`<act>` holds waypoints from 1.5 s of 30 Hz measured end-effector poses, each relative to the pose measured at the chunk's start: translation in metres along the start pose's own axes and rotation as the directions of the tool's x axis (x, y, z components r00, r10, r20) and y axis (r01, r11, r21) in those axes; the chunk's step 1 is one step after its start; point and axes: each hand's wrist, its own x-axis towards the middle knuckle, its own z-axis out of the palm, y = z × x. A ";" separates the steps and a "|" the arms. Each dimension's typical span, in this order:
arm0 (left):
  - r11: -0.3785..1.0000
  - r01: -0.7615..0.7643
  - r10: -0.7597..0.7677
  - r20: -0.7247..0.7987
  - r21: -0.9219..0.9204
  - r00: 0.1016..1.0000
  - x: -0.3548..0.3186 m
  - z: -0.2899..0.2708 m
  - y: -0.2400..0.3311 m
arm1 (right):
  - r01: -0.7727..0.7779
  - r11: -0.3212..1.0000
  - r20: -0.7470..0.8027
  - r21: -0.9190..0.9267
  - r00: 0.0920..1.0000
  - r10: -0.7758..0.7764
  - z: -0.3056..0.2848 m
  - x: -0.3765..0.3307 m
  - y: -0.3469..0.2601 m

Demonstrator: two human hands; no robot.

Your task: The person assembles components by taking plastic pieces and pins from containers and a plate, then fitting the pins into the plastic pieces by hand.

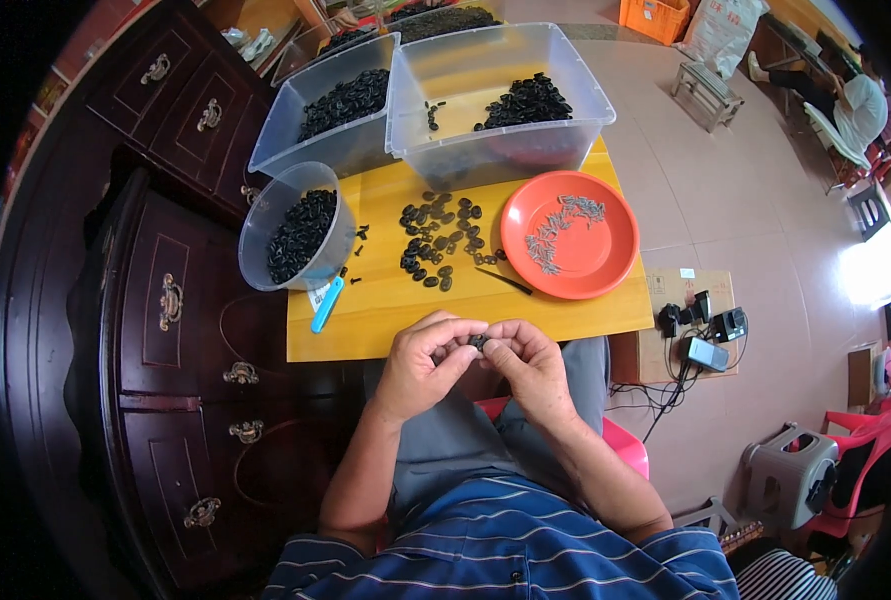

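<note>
Between my two hands, just over the near edge of the yellow table [355,345], is a small black oval part [478,341]. My left hand [425,365] pinches it from one side. The thumb and fingers of my right hand [527,370] press on it from the other. Fingers hide most of its shape. Several dark oval parts [435,240] lie loose on the table ahead. Beside them is a thin black stick-like tool [505,281]. A red round plate [620,255] at the right holds many small grey metal pieces [555,235].
Two clear plastic bins [505,150] with black parts stand at the back. A round clear tub [250,235] of small black pieces sits left, near a light-blue-handled tool [327,305]. Dark wooden drawers [165,300] flank me. A cardboard box [655,350] with cabled devices stands right.
</note>
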 end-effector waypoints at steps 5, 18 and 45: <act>1.000 -0.008 0.007 0.033 0.022 0.999 0.004 -0.002 0.003 | -0.099 0.992 0.006 0.074 0.995 0.099 0.000 0.000 -0.005; 0.812 -0.229 0.304 -0.054 0.537 0.951 0.008 0.019 0.014 | -0.192 0.955 0.027 0.225 0.981 0.191 0.003 0.000 -0.011; 0.802 -0.293 0.370 -0.048 0.521 0.928 0.007 0.023 -0.005 | -0.122 0.980 -0.084 0.160 0.987 0.137 0.002 0.000 0.000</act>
